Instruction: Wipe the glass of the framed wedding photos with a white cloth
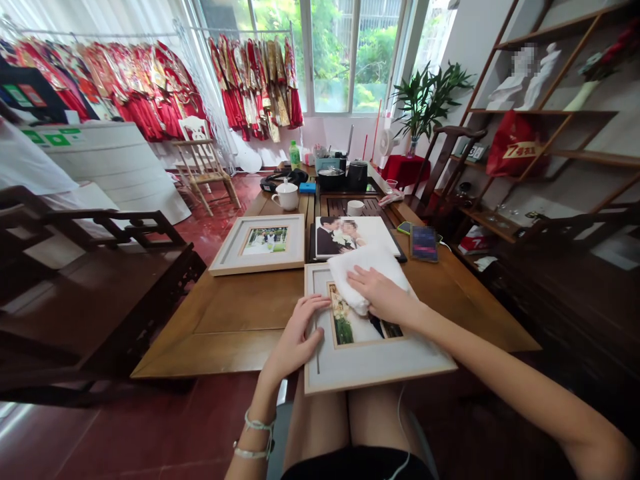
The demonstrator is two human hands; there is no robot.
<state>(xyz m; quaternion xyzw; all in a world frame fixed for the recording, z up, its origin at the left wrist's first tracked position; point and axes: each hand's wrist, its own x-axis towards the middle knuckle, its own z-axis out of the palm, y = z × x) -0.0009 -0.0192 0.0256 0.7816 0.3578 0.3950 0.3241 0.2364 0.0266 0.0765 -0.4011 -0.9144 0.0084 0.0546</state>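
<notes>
A light wooden picture frame (320, 370) with a pale mat and a wedding photo lies in front of me, its near edge jutting past the table edge over my lap. My left hand (303, 330) rests on the frame's left side, fingers stretched and thumb apart. On the frame's upper part is a folded white cloth (390, 265). My right hand (377, 293) grips this cloth from above, pressing it on the frame. The cloth and right hand hide part of the photo.
A second framed photo (225, 257) and a photo panel of a couple (375, 233) lie beyond on the wooden table (235, 327). A phone (424, 243) with a cable is at the right. A white lidded cup (287, 197) and a dark pot (357, 177) stand farther back.
</notes>
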